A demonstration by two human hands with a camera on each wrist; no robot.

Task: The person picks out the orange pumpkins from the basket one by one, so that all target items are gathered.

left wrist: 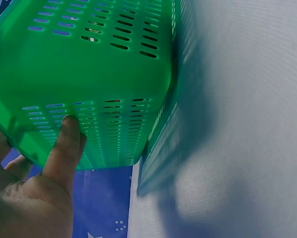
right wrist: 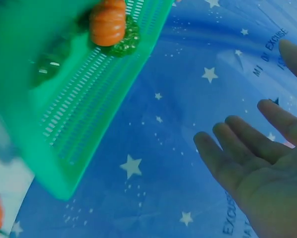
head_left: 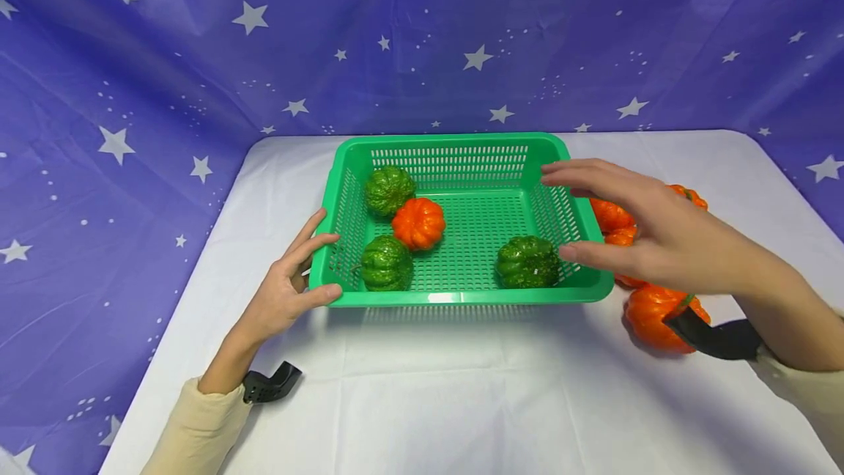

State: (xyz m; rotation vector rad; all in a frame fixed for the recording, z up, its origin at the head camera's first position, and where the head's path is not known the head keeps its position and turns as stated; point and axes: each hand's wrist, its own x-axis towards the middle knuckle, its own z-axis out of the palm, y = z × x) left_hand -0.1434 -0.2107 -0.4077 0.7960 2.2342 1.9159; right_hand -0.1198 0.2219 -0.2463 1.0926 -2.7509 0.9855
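Observation:
A green plastic basket (head_left: 461, 298) with slotted walls stands on the white-covered table. My left hand (head_left: 280, 292) grips its left rim, thumb at the near corner; in the left wrist view one finger (left wrist: 64, 148) lies against the outer wall. Inside, at the left, a small orange pumpkin (head_left: 419, 223) sits between two green pumpkins, one behind (head_left: 389, 191) and one in front (head_left: 386, 264). Another green pumpkin (head_left: 526, 262) is in the near right corner. Over the right rim hovers my right hand (head_left: 653, 229), fingers spread, holding nothing.
Several orange pumpkins lie right of the basket, partly hidden under the right hand and forearm; the nearest pumpkin (head_left: 653, 317) is by the wrist strap. A purple star-printed cloth (head_left: 395, 35) hangs behind the table (head_left: 448, 402) and along its left side.

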